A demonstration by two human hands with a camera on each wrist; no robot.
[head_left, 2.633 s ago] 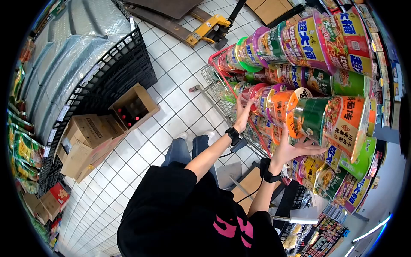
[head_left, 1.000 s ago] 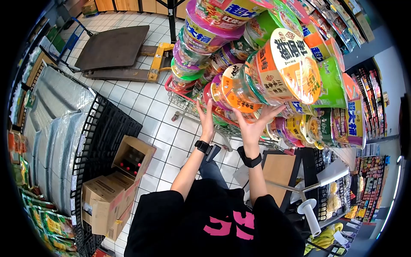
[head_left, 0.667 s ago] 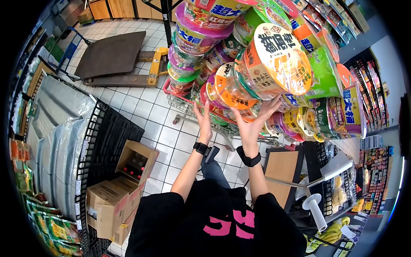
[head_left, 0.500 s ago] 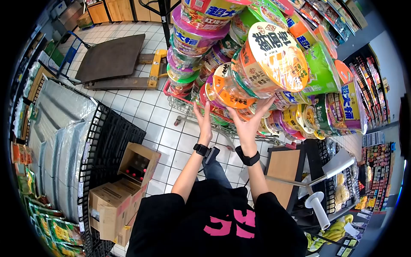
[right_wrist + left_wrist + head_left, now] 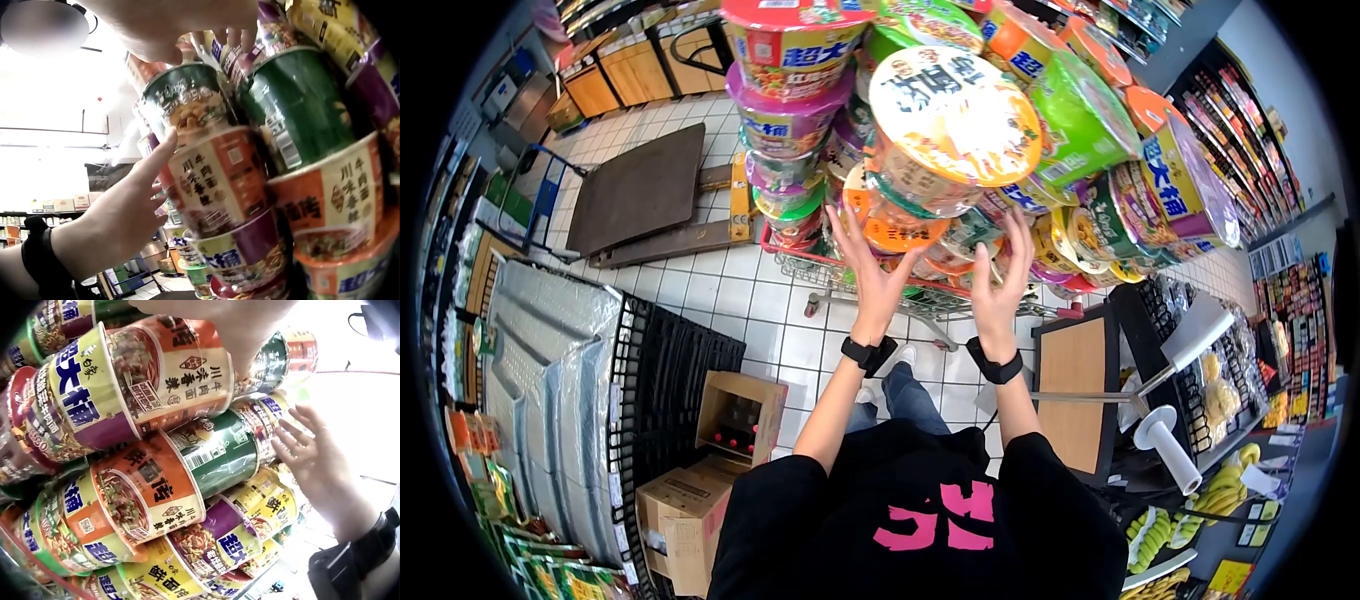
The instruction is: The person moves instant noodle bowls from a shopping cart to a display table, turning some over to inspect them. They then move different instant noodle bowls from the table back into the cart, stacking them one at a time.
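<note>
Where white floor tiles (image 5: 730, 300) run beneath, spread fingers (image 5: 852, 245) touch stacked noodle bowls (image 5: 950, 110).

top noodle bowl (image 5: 945, 130), 12 o'clock: orange-yellow lid, dark characters, green band | neighbour bowl (image 5: 1085, 115), 1 o'clock: lime green | stacked bowl (image 5: 785, 105), 11 o'clock: purple band, blue characters | shopping cart rim (image 5: 795, 256): red | wristbands (image 5: 858, 352): black | shirt (image 5: 920, 520), 6 o'clock: black, pink print | floor (image 5: 740, 300): white tiles, grey grout | pallet jack (image 5: 738, 195), 10 o'clock: yellow

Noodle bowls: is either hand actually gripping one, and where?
Nothing is gripped. Left hand and right hand are flat, straight fingers against the stacked noodle bowls.
</note>
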